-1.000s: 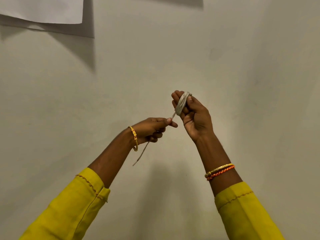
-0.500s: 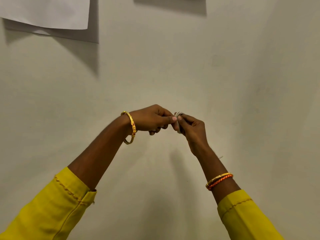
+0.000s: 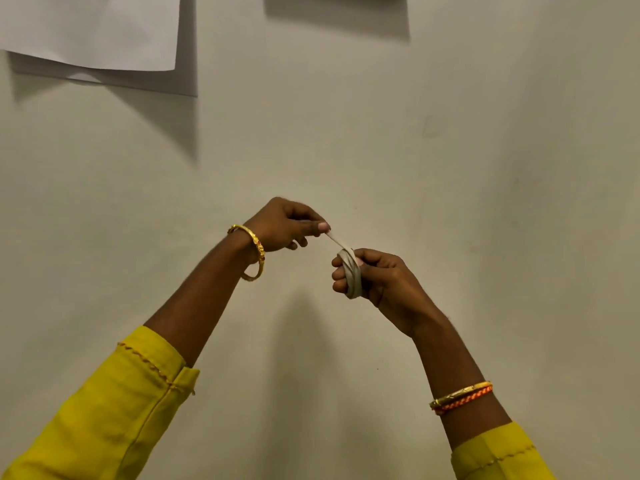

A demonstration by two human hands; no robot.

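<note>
Near the centre of the frame, the right hand [image 3: 381,285] holds a coil of flat beige strip [image 3: 352,275]. The strip is wound several times around the fingers [image 3: 341,271] of this hand, which are curled together, and the thumb presses on the coil from above. One short end of the strip goes up and to the left, stretched straight, to the left hand [image 3: 282,225]. There the thumb and forefinger are closed on this end and pinch it; the other fingers of the left hand are curled below. The two hands are near each other but do not touch.

The left wrist carries a gold bangle [image 3: 254,252]. Both sleeves [image 3: 114,410] are yellow. Behind the hands is a pale plain surface [image 3: 485,168], and a white sheet of paper [image 3: 90,29] is in the upper left of the frame.
</note>
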